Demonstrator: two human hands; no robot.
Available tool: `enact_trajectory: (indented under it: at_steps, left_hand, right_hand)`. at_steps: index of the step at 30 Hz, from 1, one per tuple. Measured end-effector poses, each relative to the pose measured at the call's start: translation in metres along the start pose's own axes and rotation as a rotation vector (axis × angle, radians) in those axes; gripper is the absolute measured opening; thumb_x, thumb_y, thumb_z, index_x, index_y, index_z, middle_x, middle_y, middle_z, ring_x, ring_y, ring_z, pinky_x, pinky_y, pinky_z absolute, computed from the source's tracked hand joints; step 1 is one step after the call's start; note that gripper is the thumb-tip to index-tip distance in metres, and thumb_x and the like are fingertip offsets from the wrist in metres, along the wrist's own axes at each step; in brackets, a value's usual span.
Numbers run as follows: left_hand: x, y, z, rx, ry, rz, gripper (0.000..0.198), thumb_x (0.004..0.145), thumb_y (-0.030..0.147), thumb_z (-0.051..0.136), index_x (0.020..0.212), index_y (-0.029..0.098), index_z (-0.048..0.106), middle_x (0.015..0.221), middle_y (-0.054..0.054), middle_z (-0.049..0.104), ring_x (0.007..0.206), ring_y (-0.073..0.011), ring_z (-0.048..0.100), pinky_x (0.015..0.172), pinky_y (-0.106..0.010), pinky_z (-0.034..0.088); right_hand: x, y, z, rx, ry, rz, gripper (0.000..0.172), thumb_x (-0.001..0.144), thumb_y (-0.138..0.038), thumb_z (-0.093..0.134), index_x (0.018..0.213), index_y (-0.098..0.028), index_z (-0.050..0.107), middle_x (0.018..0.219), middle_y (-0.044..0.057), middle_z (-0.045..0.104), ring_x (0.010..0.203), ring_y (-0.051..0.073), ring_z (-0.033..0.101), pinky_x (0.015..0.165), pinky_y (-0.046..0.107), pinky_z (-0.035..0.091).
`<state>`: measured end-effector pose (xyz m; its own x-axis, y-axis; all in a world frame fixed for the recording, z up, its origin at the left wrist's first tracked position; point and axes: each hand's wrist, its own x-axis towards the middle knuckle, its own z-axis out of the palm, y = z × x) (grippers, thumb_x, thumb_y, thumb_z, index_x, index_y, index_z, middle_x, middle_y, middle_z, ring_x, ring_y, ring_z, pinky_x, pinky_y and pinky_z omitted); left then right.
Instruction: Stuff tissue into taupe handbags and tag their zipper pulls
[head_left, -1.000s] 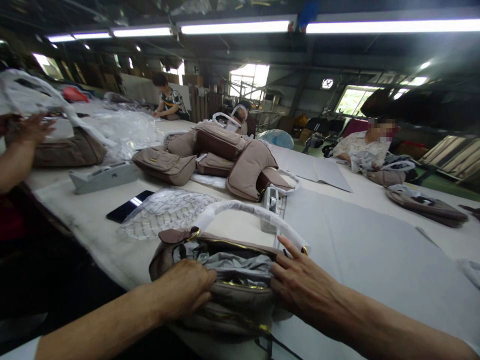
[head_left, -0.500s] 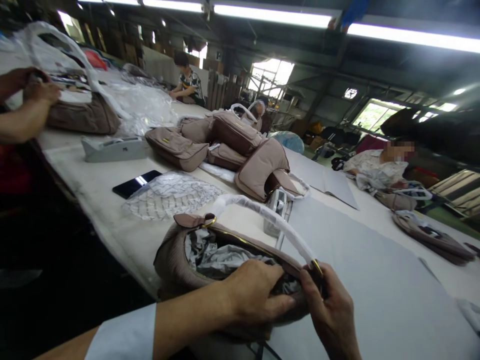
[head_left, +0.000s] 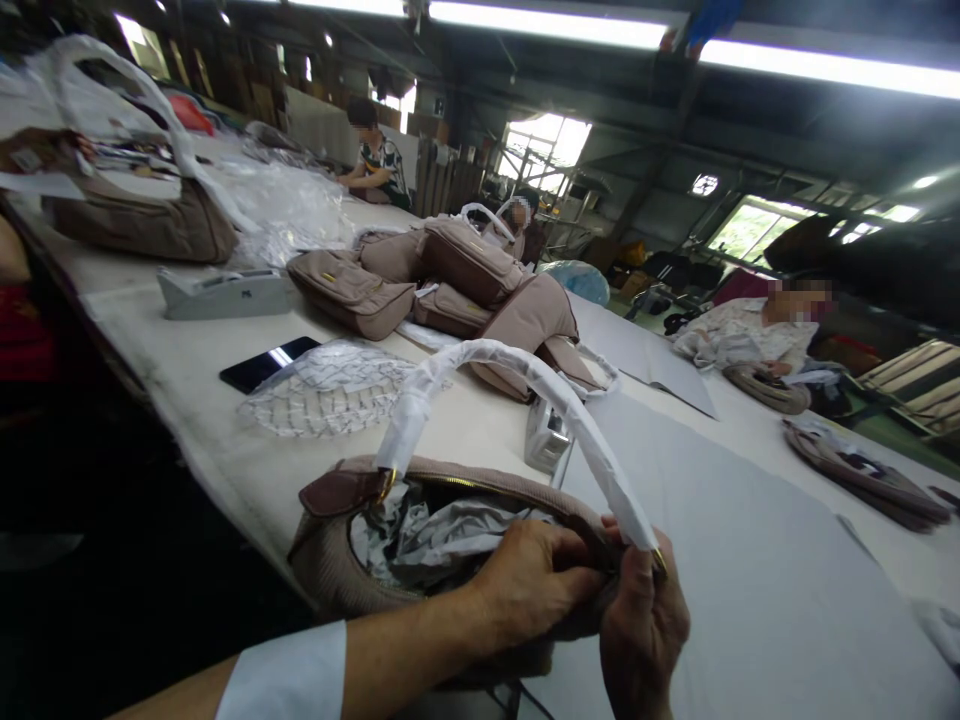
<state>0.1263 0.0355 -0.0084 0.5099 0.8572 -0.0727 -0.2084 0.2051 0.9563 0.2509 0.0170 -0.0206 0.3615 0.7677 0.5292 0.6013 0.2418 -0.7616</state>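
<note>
A taupe handbag (head_left: 330,560) stands unzipped at the table's near edge, with crumpled grey paper (head_left: 442,530) inside. Its handle (head_left: 517,365) is wrapped in white material and arches above the opening. My left hand (head_left: 525,580) reaches over the bag's near side, its fingers closed on the rim at the right end of the opening. At that same end my right hand (head_left: 649,610) grips the bag beside the gold ring at the handle's base. The fingertips of both hands are close together and partly hidden.
Several taupe bags (head_left: 472,265) lie piled mid-table. Nearer are a tape dispenser (head_left: 225,295), a dark phone (head_left: 270,362), netted plastic wrap (head_left: 330,390) and a metal-and-grey device (head_left: 547,435). Another bag (head_left: 150,220) stands at left. People sit along the table's far sides.
The handle now stands more upright and the bag has tilted slightly. My right hand has turned and moved a little down and left. Another person's hands have left the bag at left.
</note>
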Motion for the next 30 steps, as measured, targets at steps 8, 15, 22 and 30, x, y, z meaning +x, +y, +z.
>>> enact_trajectory:
  at_steps: [8, 15, 22, 30]
  left_hand:
    - [0.007, 0.009, 0.005, -0.452, 0.141, -0.229, 0.049, 0.063, 0.056, 0.068, 0.080, 0.010, 0.065, 0.062, -0.002, 0.060, 0.052, -0.0107, 0.053, 0.055, -0.023, 0.038]
    - [0.010, -0.003, 0.009, -0.403, 0.142, -0.241, 0.045, 0.047, 0.046, 0.080, 0.059, 0.015, 0.050, 0.051, 0.001, 0.055, 0.046, -0.0097, 0.048, 0.050, -0.023, 0.037]
    - [-0.009, 0.011, -0.005, 0.163, -0.008, 0.001, 0.017, 0.075, 0.025, 0.057, 0.073, 0.012, 0.067, 0.065, 0.000, 0.057, 0.065, -0.0120, 0.051, 0.059, -0.022, 0.038]
    - [-0.013, 0.028, -0.016, 0.977, 0.119, 0.271, 0.011, 0.083, 0.021, 0.055, 0.087, 0.016, 0.065, 0.113, -0.008, 0.061, 0.105, -0.0227, 0.054, 0.092, -0.036, 0.041]
  right_hand:
    - [-0.001, 0.005, -0.009, 0.115, -0.196, 0.035, 0.037, 0.091, -0.049, 0.040, 0.098, -0.016, 0.056, 0.076, 0.003, 0.061, 0.063, 0.016, 0.058, 0.054, 0.024, 0.047]
    - [-0.006, 0.004, -0.011, -0.068, -0.110, -0.149, 0.043, 0.091, -0.054, 0.037, 0.098, -0.017, 0.058, 0.090, 0.008, 0.065, 0.082, 0.022, 0.062, 0.072, 0.031, 0.047]
    - [0.001, -0.003, -0.001, -0.233, 0.011, -0.245, 0.038, 0.094, -0.047, 0.035, 0.085, -0.017, 0.056, 0.070, 0.005, 0.064, 0.060, 0.017, 0.059, 0.059, 0.027, 0.044]
    - [0.006, -0.012, 0.001, -0.426, 0.021, -0.413, 0.038, 0.096, -0.043, 0.034, 0.081, -0.016, 0.057, 0.059, 0.002, 0.059, 0.050, 0.015, 0.056, 0.052, 0.025, 0.041]
